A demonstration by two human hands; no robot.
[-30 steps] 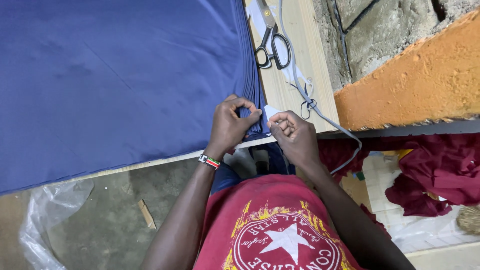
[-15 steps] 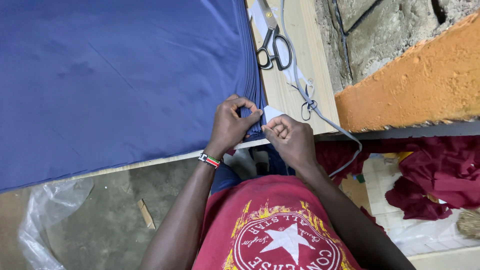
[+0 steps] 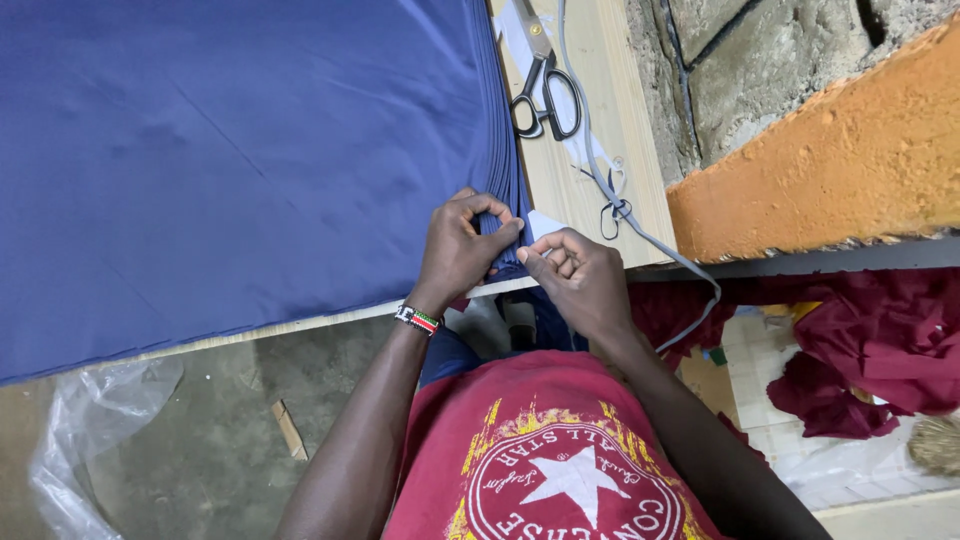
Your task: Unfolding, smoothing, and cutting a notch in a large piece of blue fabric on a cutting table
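Head view looks down on the blue fabric point(image 3: 240, 150), a stack of layers spread over the wooden table point(image 3: 620, 90), with its layered edge running along the right side down to the near corner. My left hand point(image 3: 462, 245) sits at that corner, fingers curled and pinched together on the edges of the layers, thumb pressed against the fingertips. My right hand point(image 3: 575, 280) is just beside it, touching it at the corner, fingers bent inward and closed on the same edge near a small white piece point(image 3: 545, 222) that peeks out between my hands; I cannot tell what that piece is. A beaded wristband point(image 3: 418, 319) rings my left wrist.

Farther up the bare strip of table, black-handled scissors point(image 3: 545, 95) lie shut, just right of the fabric's edge. A grey cord point(image 3: 610, 190) runs beside them and drops off the table's near edge. Maroon cloth point(image 3: 880, 350) lies heaped below on the right, and clear plastic sheeting point(image 3: 90, 440) lies on the floor at lower left.
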